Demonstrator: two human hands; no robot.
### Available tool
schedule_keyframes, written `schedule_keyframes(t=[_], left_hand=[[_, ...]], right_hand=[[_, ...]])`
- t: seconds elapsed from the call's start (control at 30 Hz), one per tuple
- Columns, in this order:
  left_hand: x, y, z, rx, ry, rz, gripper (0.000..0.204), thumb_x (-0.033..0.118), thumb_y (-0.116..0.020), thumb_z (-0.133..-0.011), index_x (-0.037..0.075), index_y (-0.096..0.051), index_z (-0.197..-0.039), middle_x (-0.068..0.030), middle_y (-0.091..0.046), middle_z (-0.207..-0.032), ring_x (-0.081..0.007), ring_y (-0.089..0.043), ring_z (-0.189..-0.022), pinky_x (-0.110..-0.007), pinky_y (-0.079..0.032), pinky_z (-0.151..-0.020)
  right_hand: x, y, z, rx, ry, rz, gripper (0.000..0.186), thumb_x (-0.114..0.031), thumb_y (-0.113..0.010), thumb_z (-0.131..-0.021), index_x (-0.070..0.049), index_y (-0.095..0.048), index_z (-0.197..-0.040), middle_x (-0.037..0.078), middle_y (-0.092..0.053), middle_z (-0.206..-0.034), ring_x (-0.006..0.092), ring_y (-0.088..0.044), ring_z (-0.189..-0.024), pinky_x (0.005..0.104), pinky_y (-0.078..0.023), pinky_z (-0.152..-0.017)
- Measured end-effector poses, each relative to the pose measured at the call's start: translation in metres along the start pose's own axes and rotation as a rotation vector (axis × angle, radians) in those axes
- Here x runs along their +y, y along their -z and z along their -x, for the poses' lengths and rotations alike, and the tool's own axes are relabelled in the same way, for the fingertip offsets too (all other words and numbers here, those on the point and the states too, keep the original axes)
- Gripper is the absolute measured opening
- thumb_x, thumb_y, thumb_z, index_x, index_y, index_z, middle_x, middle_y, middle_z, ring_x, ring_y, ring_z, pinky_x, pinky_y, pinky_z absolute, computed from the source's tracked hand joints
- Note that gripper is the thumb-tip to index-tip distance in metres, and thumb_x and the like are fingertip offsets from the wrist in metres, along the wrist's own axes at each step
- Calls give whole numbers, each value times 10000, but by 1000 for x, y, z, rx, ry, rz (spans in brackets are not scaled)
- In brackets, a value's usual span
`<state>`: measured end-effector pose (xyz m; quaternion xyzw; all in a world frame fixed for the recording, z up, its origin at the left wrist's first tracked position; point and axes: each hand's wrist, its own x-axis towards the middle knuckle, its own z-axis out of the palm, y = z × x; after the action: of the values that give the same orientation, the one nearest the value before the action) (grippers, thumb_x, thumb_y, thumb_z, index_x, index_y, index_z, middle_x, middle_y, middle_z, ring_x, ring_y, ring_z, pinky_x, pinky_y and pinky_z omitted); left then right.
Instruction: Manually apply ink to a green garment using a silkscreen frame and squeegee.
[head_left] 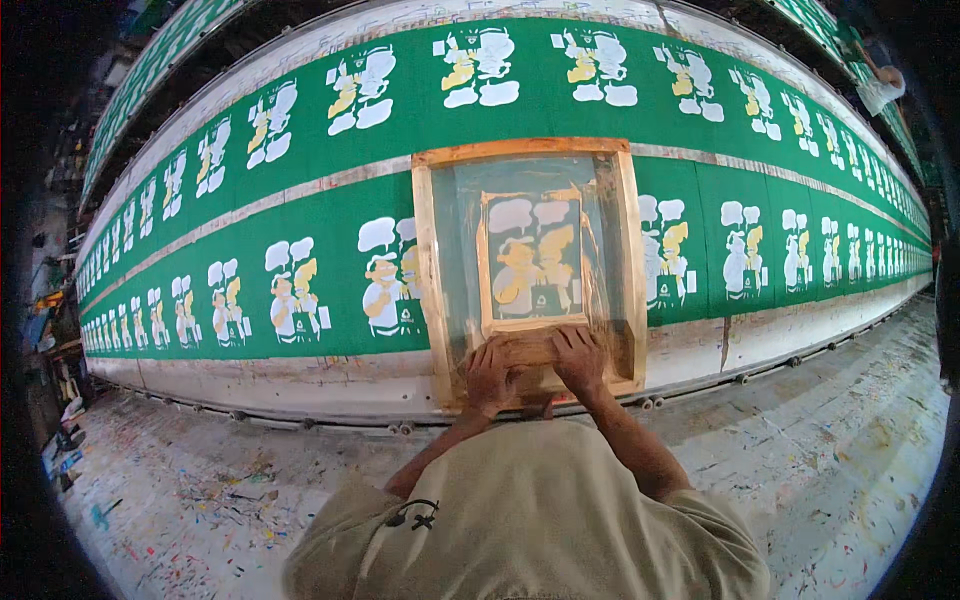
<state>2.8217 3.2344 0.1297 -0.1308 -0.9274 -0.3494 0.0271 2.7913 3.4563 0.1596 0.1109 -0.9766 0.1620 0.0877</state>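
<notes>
A wooden-framed printing screen [519, 151] lies flat on a long row of green fabric panels [345, 215]. Through its mesh, taped off in a rectangle, a cartoon figure print in white and yellow [530, 262] shows. At the near end of the mesh, my left hand [488, 378] and my right hand [580, 362] grip a wooden squeegee [534, 349] side by side, fingers curled over its top. The squeegee's lower edge is hidden from me.
Two rows of printed green panels run along a long table [330, 385]. A metal rail with small stops [402, 428] follows its near edge. Paint specks cover the grey floor [200, 480]. Further tables with green panels [150, 75] stand beyond, with a white bundle [882, 90] far right.
</notes>
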Motion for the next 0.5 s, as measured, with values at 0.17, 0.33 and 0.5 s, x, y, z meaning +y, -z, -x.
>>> schedule_keyframes(t=[0.17,0.33,0.5], left_hand=[[-57,14,-15,33,326,241,530,443,-674,-950,24,-598,-1264,-244,-607,-1201,-474,-565,-1142,-548,-432,-1004],[-103,54,-36,67,395,-364,483,280,-779,-841,-15,-571,-1162,-250,-549,-1105,-461,-527,-1069,-583,-436,-923],[-80,61,-43,170,488,133,431,87,-734,-804,-58,-494,-1131,-303,-602,-968,-484,-616,-962,-544,-485,-849]], right_hand=[[6,35,-27,-284,53,-80,143,-173,-709,-879,-185,-748,-1016,-16,-721,-1061,217,-674,-1028,502,-425,-1100],[-8,34,19,-128,80,-26,153,-222,-747,-866,-217,-751,-1018,-53,-711,-1081,188,-654,-1083,761,-212,-1142],[26,-3,-23,7,14,239,258,-227,-727,-868,-237,-693,-1123,-64,-673,-1161,219,-613,-1190,842,-176,-1112]])
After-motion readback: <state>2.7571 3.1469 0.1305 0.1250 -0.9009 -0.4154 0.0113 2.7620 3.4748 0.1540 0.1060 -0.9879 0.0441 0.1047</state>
